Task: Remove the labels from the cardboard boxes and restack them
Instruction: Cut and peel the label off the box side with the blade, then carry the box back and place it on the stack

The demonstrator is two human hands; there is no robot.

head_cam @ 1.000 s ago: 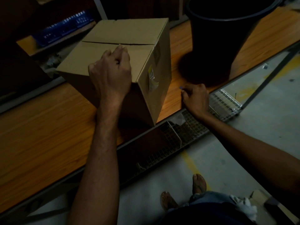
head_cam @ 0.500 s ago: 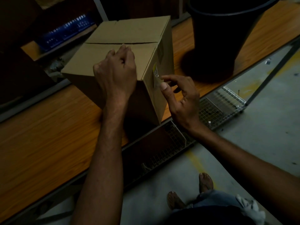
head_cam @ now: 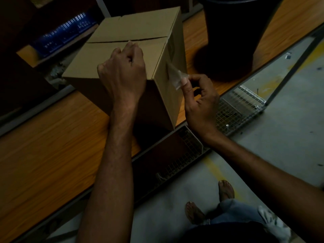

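My left hand (head_cam: 122,74) rests on top of the cardboard box (head_cam: 133,41), the fingers bent and bunched together with their tips down on the near flap, just short of the seam where the two flaps meet. The box is plain matte brown board with sharp square corners. It sits in the upper middle of the frame on a long wooden bench (head_cam: 52,146) with an orange, streaky grain running along it. My right hand (head_cam: 201,100) is at the box's right-hand side face, and its thumb and forefinger pinch the free end of the label (head_cam: 175,77). The other fingers are curled loosely behind them. The label is a thin, pale, slightly glossy strip, its inner end stuck to the cardboard and its outer end lifted clear and bowed toward my thumb. Half a second ago it lay flat on that face with my thumb only at its edge. A second ago this hand was down on the bench rim, away from the box. My left hand has kept its place on top. A smooth black round bucket (head_cam: 231,32) stands on the bench at the upper right, near the box and apart from it. A wire mesh tray (head_cam: 242,106) juts out below the bench edge at centre right, above a dull grey floor (head_cam: 289,137). A ribbed blue crate (head_cam: 64,35) sits in the dark at the upper left.
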